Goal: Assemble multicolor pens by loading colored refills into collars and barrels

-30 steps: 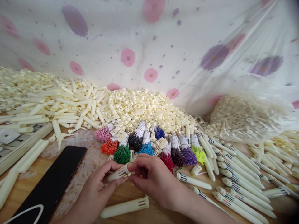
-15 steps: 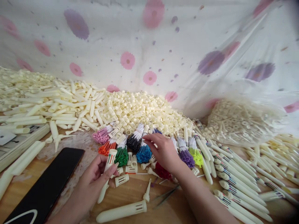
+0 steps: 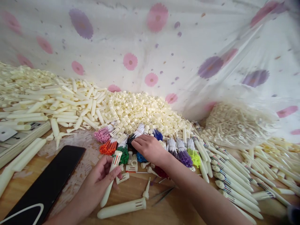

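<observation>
My left hand (image 3: 106,176) is closed round a cream multicolour pen barrel (image 3: 115,160), its slotted end up and coloured pieces showing in the slots. My right hand (image 3: 150,149) reaches over the bundles of refills, its fingertips at the black bundle (image 3: 130,141); whether they pinch a refill is hidden. Beside it are the green bundle (image 3: 124,153), the orange bundle (image 3: 108,147) and the dark blue bundle (image 3: 157,134). The light blue bundle (image 3: 141,157) is mostly covered by my right hand. A loose slotted barrel (image 3: 122,208) lies in front, near tweezers (image 3: 162,196).
Heaps of slotted cream caps (image 3: 140,109) and long barrels (image 3: 51,103) lie at the back. A black phone (image 3: 47,184) rests at left. Rows of filled pens (image 3: 236,184) and a clear bag of small parts (image 3: 239,125) are at right. A flowered sheet (image 3: 105,40) hangs behind.
My right hand has moved left and down, from above the blue bundles to the black bundle. My left hand still holds the barrel in nearly the same place.
</observation>
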Available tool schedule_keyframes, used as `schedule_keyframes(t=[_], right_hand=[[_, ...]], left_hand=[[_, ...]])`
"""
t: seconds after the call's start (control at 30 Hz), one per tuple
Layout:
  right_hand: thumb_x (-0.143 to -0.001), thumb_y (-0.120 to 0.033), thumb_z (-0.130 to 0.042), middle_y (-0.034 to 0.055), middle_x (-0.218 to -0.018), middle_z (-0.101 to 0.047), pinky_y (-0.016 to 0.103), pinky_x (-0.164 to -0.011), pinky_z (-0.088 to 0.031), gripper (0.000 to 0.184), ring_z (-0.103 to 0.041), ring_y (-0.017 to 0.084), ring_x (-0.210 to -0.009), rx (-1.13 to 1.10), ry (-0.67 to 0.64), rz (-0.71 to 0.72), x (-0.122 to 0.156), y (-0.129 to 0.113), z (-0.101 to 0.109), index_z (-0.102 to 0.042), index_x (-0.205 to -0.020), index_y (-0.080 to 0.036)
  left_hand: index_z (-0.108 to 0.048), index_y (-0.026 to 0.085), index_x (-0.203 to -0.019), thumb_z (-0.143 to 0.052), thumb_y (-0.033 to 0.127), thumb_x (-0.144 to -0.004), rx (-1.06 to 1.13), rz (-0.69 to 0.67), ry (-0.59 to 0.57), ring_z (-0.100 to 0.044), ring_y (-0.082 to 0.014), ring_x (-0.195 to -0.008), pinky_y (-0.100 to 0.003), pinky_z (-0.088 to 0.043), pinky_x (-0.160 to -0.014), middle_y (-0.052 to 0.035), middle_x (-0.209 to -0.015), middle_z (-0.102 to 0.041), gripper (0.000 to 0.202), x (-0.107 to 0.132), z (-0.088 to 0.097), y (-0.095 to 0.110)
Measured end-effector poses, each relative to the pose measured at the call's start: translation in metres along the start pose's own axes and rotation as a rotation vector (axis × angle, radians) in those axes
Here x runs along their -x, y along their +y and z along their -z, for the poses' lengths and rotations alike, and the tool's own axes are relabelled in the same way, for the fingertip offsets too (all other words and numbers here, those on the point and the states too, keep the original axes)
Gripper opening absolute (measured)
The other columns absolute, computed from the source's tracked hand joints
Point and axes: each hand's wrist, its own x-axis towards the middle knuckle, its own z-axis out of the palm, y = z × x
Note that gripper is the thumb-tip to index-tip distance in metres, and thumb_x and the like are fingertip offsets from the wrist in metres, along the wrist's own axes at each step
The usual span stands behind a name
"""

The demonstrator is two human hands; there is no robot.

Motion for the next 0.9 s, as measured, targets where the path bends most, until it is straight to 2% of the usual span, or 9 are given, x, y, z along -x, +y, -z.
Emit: schedule_keyframes(t=[0.1,0.2,0.3,0.4,0.57,0.67,0.77,0.83,0.9], right_hand=[[-0.094,-0.012,-0.039,0.0052,-0.076,-0.062,0.029,-0.063,-0.041,0.021,-0.055,0.017,-0.068,0.088,0.000,0.067,0.001,-0.003,0.003,-0.059,-0.086,-0.013],[-0.094,-0.012,-0.040,0.0043,-0.075,-0.060,0.029,-0.061,-0.040,0.020,-0.054,0.016,-0.066,0.113,0.020,0.097,0.004,-0.007,0.002,-0.059,-0.087,-0.014],[-0.094,-0.012,-0.041,0.0047,-0.077,-0.060,0.028,-0.064,-0.042,0.020,-0.055,0.016,-0.069,0.082,0.017,0.110,0.007,-0.009,0.001,-0.059,-0.086,-0.014],[-0.094,-0.012,-0.039,0.0069,-0.080,-0.062,0.028,-0.069,-0.045,0.021,-0.057,0.017,-0.075,0.028,0.029,0.121,0.010,-0.007,0.001,-0.060,-0.087,-0.012],[-0.096,-0.012,-0.035,0.0092,-0.082,-0.063,0.029,-0.072,-0.048,0.025,-0.059,0.017,-0.080,-0.041,0.094,0.112,0.013,-0.005,-0.001,-0.059,-0.088,-0.013],[-0.096,-0.014,-0.037,0.0098,-0.083,-0.065,0.029,-0.076,-0.050,0.023,-0.061,0.017,-0.084,-0.074,0.196,0.178,0.015,-0.016,0.000,-0.059,-0.090,-0.012],[-0.095,-0.015,-0.038,0.0096,-0.089,-0.067,0.029,-0.081,-0.052,0.021,-0.062,0.017,-0.091,-0.175,0.384,0.237,0.020,-0.031,0.009,-0.059,-0.097,-0.013],[-0.093,-0.013,-0.042,0.0087,-0.093,-0.067,0.028,-0.078,-0.053,0.018,-0.063,0.016,-0.091,-0.322,0.532,0.078,0.025,-0.036,0.018,-0.058,-0.101,-0.015],[-0.088,-0.011,-0.050,0.0065,-0.091,-0.065,0.028,-0.074,-0.055,0.014,-0.064,0.015,-0.086,-0.555,0.716,-0.232,0.030,-0.036,0.027,-0.058,-0.097,-0.019]], left_hand=[[-0.057,0.019,-0.070,-0.074,0.053,-0.060,0.025,0.001,-0.020,-0.058,-0.0137,-0.055,-0.021,-0.049,-0.047,0.0028,-0.056,-0.064,0.039,-0.001,0.001,-0.004],[-0.058,0.019,-0.073,-0.075,0.054,-0.059,0.095,0.072,-0.051,-0.063,-0.0179,-0.068,-0.024,-0.053,-0.049,0.0014,-0.063,-0.065,0.041,-0.001,-0.001,-0.008],[-0.060,0.018,-0.078,-0.075,0.053,-0.060,0.183,0.147,-0.092,-0.066,-0.0221,-0.081,-0.030,-0.057,-0.057,-0.0016,-0.075,-0.068,0.042,-0.001,-0.002,-0.009],[-0.061,0.018,-0.082,-0.075,0.049,-0.063,0.239,0.143,-0.107,-0.067,-0.0225,-0.084,-0.034,-0.058,-0.065,-0.0047,-0.088,-0.070,0.039,-0.003,-0.002,-0.007],[-0.061,0.018,-0.077,-0.078,0.043,-0.062,0.311,0.134,-0.135,-0.067,-0.0241,-0.088,-0.036,-0.057,-0.070,-0.0088,-0.106,-0.069,0.034,-0.009,-0.006,-0.004],[-0.062,0.018,-0.078,-0.077,0.043,-0.063,0.331,0.097,-0.154,-0.067,-0.0233,-0.088,-0.034,-0.056,-0.069,-0.0066,-0.103,-0.069,0.033,-0.011,-0.009,-0.006],[-0.062,0.019,-0.079,-0.076,0.044,-0.065,0.332,0.071,-0.160,-0.067,-0.0185,-0.078,-0.031,-0.055,-0.068,-0.0022,-0.093,-0.069,0.033,-0.011,-0.008,-0.009],[-0.062,0.019,-0.082,-0.074,0.045,-0.067,0.306,0.064,-0.167,-0.065,-0.0156,-0.070,-0.030,-0.055,-0.067,-0.0004,-0.087,-0.069,0.032,-0.010,-0.006,-0.009],[-0.062,0.020,-0.086,-0.071,0.046,-0.070,0.238,0.051,-0.186,-0.064,-0.0138,-0.064,-0.027,-0.053,-0.065,0.0007,-0.080,-0.069,0.032,-0.007,-0.003,-0.009]])
